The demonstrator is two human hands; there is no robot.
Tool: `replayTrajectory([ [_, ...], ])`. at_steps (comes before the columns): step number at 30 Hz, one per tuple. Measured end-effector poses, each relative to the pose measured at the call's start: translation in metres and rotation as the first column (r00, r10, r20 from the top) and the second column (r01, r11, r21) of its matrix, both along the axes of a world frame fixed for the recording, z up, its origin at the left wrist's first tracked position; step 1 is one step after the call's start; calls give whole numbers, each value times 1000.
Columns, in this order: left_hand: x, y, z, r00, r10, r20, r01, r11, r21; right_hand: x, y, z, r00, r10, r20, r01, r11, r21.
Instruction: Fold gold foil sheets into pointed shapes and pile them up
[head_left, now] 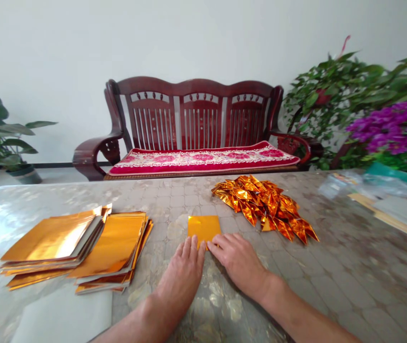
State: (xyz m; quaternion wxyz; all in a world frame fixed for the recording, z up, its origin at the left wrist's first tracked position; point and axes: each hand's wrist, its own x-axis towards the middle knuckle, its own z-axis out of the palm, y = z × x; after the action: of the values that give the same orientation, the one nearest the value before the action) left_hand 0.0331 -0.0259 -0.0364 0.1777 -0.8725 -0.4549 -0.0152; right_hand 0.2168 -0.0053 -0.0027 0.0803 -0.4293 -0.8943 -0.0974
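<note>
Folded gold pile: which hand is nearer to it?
Right. The right hand rests just left of the pile, nearer the camera; the left hand lies farther left.

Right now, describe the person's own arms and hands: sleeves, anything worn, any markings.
The left arm and right arm are bare as far as the picture shows, with no sleeve or cuff in view. The left hand and right hand are ungloved. No ring, watch, bracelet or marking shows on either.
</note>
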Motion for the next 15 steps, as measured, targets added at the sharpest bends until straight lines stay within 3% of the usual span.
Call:
replayTrajectory([
  [5,1,-3,0,998,3,-56,-1,1000,30,-11,-11,-2,993,-79,86,76,996,38],
  [15,-2,-13,-3,995,39,-96,-26,991,130,-21,-29,-26,954,-252,162,229,962,147],
])
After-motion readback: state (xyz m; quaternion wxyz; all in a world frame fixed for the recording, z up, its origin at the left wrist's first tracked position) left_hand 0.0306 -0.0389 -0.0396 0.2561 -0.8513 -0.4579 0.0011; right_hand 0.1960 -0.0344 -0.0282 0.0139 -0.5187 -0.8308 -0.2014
